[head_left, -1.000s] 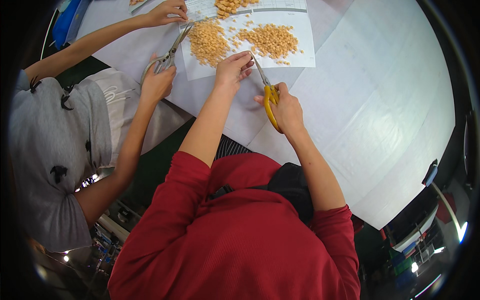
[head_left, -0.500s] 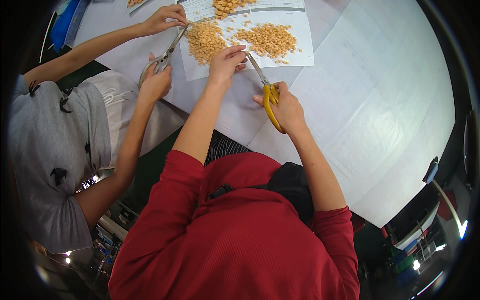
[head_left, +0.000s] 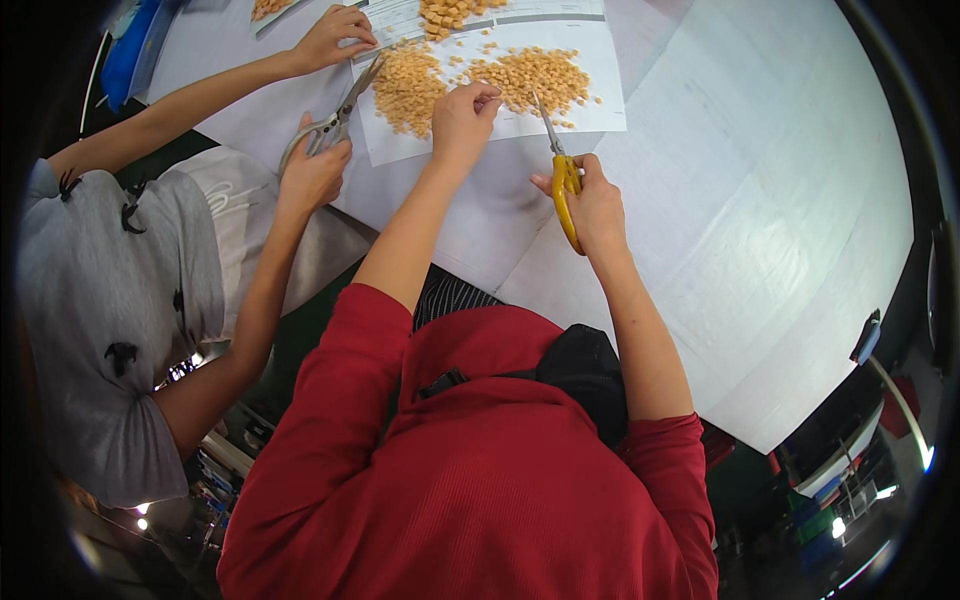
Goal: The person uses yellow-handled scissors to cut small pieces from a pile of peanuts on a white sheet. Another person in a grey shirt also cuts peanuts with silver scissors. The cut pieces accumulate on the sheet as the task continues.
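My left hand reaches forward to the near edge of a pile of small orange pieces, fingertips pinched together at one piece. My right hand is shut on yellow-handled scissors, whose blades point up toward that pile, just right of my left hand. The pieces lie in two heaps, the second heap further left, on a white paper sheet spread over the white table.
At the left a person in a grey shirt holds grey scissors in one hand and rests the other hand on the paper by the left heap. A blue object lies at the far left.
My left hand has moved a little forward to the edge of the pile. My right hand with the scissors has barely shifted. The other person's scissors stay by the left heap.
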{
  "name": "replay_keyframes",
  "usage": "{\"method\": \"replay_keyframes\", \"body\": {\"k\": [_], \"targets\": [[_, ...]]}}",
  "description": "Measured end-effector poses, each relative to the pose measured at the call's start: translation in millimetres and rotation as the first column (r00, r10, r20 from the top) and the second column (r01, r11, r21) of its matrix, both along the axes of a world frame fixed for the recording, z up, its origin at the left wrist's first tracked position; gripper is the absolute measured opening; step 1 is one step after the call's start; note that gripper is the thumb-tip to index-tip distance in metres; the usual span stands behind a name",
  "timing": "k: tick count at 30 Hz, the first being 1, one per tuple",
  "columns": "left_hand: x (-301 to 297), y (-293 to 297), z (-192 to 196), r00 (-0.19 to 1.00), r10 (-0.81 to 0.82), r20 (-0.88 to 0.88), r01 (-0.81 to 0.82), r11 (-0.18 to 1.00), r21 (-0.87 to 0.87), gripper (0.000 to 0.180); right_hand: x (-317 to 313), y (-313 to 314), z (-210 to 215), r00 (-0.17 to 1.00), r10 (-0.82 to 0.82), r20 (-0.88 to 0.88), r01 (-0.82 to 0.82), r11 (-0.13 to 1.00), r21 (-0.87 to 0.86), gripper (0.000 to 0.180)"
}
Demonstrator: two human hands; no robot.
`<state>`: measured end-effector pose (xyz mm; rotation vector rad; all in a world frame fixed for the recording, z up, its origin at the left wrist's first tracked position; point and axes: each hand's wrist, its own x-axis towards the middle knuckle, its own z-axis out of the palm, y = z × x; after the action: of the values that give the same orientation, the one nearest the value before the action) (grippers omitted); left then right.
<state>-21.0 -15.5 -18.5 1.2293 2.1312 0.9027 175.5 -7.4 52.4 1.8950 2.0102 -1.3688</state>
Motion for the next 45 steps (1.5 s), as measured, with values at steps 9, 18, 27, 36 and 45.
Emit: {"method": "replay_keyframes", "body": {"k": [9,18,27,36,45], "targets": [[15.8,8.7,-7.8,0.83,-0.041,-0.556,0.112,0.989,0.094,0.007,6.9,1.4,-1.3,0.997,-0.075,-0.028,0.075,0.997,-0.023,0.07],[16.9,3.9,-4.5,0.828,-0.047,-0.559,0.13,0.986,0.109,0.009,5.2,-0.8,0.7,0.997,-0.062,-0.048,0.062,0.998,0.011,0.07],[13.1,6.6,-3.6,0.945,-0.064,-0.322,0.081,0.996,0.041,0.004,2.5,-3.4,2.0,0.998,-0.039,-0.047,0.039,0.999,0.002,0.069],[4.6,5.7,15.2,0.118,0.345,0.931,-0.393,0.877,-0.275,0.022,-6.0,-12.7,12.4,0.994,0.068,-0.081,-0.064,0.996,0.055,0.071],[12.6,2.4,27.1,-0.137,0.386,0.912,-0.388,0.827,-0.408,0.022,-8.1,-14.9,12.4,0.991,0.117,-0.059,-0.112,0.99,0.089,0.071]]}}
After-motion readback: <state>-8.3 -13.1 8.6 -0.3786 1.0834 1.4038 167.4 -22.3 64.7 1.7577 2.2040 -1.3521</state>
